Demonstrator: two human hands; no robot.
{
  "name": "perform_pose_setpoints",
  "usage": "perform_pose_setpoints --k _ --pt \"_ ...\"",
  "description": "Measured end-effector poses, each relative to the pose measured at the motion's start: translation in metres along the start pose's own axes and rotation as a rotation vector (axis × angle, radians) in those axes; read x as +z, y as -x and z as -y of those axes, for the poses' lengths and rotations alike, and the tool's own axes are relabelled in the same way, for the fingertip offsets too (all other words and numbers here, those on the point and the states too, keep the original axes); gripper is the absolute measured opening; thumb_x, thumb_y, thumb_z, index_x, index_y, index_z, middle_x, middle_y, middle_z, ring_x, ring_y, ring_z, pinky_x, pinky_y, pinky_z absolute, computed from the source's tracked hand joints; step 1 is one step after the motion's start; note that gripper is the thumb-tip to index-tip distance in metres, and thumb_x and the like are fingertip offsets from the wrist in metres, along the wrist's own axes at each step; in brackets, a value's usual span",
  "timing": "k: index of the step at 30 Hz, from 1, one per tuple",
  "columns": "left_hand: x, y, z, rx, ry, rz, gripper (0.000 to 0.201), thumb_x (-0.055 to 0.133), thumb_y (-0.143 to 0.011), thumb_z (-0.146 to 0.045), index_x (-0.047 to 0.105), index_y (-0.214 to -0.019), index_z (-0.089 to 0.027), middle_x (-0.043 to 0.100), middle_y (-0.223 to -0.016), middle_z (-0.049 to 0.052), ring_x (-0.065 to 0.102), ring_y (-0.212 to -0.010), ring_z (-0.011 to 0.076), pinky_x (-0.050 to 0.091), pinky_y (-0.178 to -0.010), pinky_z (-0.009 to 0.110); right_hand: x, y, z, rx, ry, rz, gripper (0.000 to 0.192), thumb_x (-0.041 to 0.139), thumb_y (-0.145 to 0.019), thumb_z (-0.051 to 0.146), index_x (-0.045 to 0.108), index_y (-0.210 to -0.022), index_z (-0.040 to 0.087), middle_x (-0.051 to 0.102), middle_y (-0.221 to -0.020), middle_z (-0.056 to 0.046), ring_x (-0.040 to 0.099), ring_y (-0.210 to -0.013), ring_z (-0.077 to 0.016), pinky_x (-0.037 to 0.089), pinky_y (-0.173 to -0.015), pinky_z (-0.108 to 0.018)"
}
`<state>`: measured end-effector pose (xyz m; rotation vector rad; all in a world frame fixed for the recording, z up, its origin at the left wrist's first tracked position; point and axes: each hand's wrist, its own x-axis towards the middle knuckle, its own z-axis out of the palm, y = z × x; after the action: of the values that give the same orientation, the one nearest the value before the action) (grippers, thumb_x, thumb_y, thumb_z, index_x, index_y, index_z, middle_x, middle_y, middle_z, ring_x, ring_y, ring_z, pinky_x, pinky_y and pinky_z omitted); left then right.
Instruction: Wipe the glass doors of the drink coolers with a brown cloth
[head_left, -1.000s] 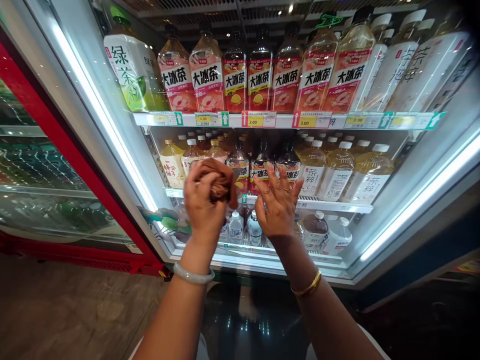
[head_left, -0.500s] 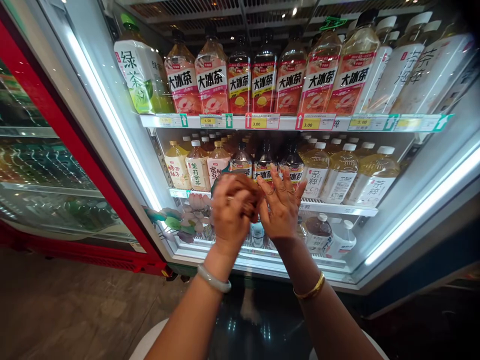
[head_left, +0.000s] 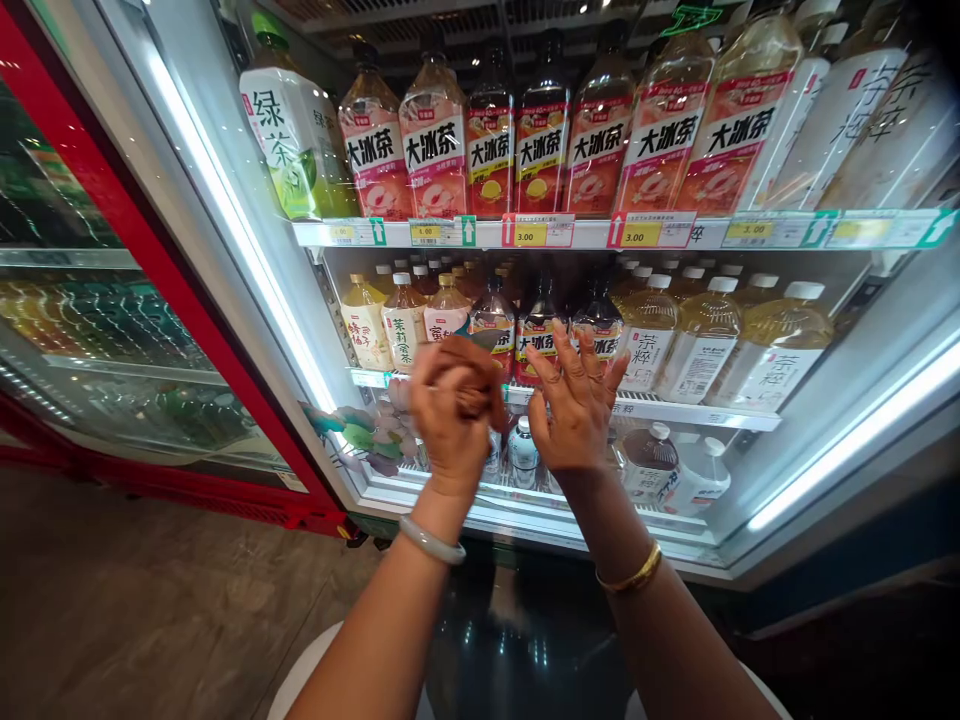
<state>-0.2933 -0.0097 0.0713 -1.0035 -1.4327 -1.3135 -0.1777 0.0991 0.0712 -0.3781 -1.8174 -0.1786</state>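
- Head view: an open, lit drinks cooler (head_left: 247, 250) fills most of the picture, with a red-framed cooler (head_left: 112, 250) beside it on the left.
- The top shelf (head_left: 600, 232) carries a row of big tea bottles (head_left: 540, 140) with red and pink labels, and yellow price tags along its front edge.
- The middle shelf (head_left: 675, 410) holds smaller bottles (head_left: 701, 340), pale tea on the right and darker ones in the middle.
- On the bottom shelf stand a few small water bottles (head_left: 523, 450), partly hidden behind the hands.
- The right hand (head_left: 574, 415) is spread wide and holds nothing, its fingers raised in front of the middle shelf, just beside the left hand; a gold bangle (head_left: 630, 578) sits on that wrist.
- The left hand (head_left: 450, 420) is closed round a bunched brown cloth (head_left: 469, 365), held in the air before the middle shelf's front edge; a pale bangle (head_left: 431, 540) sits on its wrist.
- The cloth looks soft, light and limp, so it would likely crumple under any grip and will not break; gathering it in the palm, as now, seems the surest hold, since a loose corner would hang and drag.
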Motion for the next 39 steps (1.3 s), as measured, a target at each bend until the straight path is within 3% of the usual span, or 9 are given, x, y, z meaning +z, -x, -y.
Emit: perform_pose_setpoints --k 3,8,11,19,21,26,28,34,39 --pt "0.005 0.008 -0.014 0.177 0.042 0.185 0.035 0.065 -0.083 -0.006 0.064 -0.112 -0.025 0.053 -0.148 0.011 0.045 -0.149 0.0306 0.042 -0.122 0.055 0.001 0.0 0.001 0.007 -0.002 -0.007 0.063 0.052 -0.088 0.014 0.053 -0.149 0.032 0.044 -0.166 -0.002 0.021 -0.164 -0.0222 -0.001 -0.133 -0.06" --pt "-0.013 -0.017 0.033 -0.118 -0.083 -0.103 0.036 0.07 -0.083 -0.01 0.06 -0.116 -0.023 0.052 -0.142 0.012 0.052 -0.139 0.0278 0.042 -0.122 0.052 -0.001 0.0 0.0 0.0 0.014 0.006 0.057 0.053 -0.093 0.017 0.054 -0.148 0.032 0.045 -0.166 -0.002 0.024 -0.163 -0.0218 0.001 -0.133 -0.06" --pt "-0.017 -0.019 0.048 -0.145 -0.092 -0.182 0.033 0.071 -0.088 -0.017 0.059 -0.119 -0.022 0.051 -0.138 0.012 0.054 -0.134 0.0265 0.045 -0.119 0.051 -0.001 0.002 -0.001 0.004 0.015 0.031 0.058 0.053 -0.093 0.017 0.053 -0.149 0.034 0.043 -0.167 -0.001 0.023 -0.163 -0.0217 0.001 -0.134 -0.059" --pt "0.003 0.016 -0.008 0.348 0.059 0.282 0.024 0.064 -0.088 -0.014 0.066 -0.109 -0.025 0.056 -0.147 0.01 0.045 -0.149 0.0296 0.045 -0.12 0.054 0.001 0.0 -0.001 0.013 0.001 -0.008 0.058 0.049 -0.093 0.013 0.053 -0.148 0.032 0.045 -0.166 -0.001 0.023 -0.163 -0.0196 0.0 -0.134 -0.058" --pt "-0.002 0.002 0.001 0.29 0.006 0.223 0.025 0.066 -0.086 -0.014 0.066 -0.109 -0.024 0.056 -0.147 0.01 0.046 -0.149 0.0302 0.043 -0.122 0.055 -0.001 -0.001 -0.001 0.015 -0.001 0.002 0.058 0.049 -0.093 0.014 0.053 -0.148 0.032 0.044 -0.166 -0.002 0.024 -0.163 -0.0202 0.002 -0.134 -0.058" --pt "-0.013 -0.029 0.035 -0.168 -0.059 -0.182 0.041 0.075 -0.079 -0.007 0.063 -0.115 -0.022 0.053 -0.14 0.011 0.056 -0.134 0.0266 0.046 -0.12 0.048 -0.004 -0.001 -0.001 -0.011 -0.036 -0.002 0.059 0.052 -0.092 0.013 0.054 -0.147 0.031 0.044 -0.166 -0.002 0.025 -0.162 -0.0207 0.001 -0.134 -0.058" --pt "-0.007 -0.025 0.031 -0.18 -0.051 -0.211 0.039 0.077 -0.08 -0.013 0.062 -0.115 -0.022 0.054 -0.137 0.011 0.056 -0.132 0.0272 0.046 -0.118 0.051 -0.004 -0.001 -0.001 -0.013 -0.053 -0.013 0.057 0.053 -0.093 0.013 0.054 -0.147 0.031 0.045 -0.165 -0.003 0.025 -0.162 -0.0208 0.002 -0.134 -0.058" --pt "0.015 -0.007 -0.024 0.094 0.089 0.1 0.027 0.065 -0.088 -0.014 0.065 -0.113 -0.025 0.056 -0.143 0.009 0.048 -0.145 0.0272 0.04 -0.123 0.051 -0.005 -0.003 -0.002 -0.001 -0.115 -0.061 0.06 0.044 -0.097 0.011 0.048 -0.153 0.034 0.045 -0.165 -0.003 0.029 -0.161 -0.022 0.005 -0.133 -0.064" --pt "0.008 -0.028 -0.044 -0.085 0.169 0.221 0.032 0.063 -0.092 -0.02 0.064 -0.124 -0.025 0.05 -0.153 0.011 0.041 -0.151 0.0256 0.031 -0.128 0.047 -0.004 0.0 0.012 -0.174 -0.321 -0.048 0.069 0.044 -0.098 0.011 0.031 -0.162 0.032 0.038 -0.169 -0.005 0.025 -0.162 -0.0211 0.022 -0.134 -0.056"
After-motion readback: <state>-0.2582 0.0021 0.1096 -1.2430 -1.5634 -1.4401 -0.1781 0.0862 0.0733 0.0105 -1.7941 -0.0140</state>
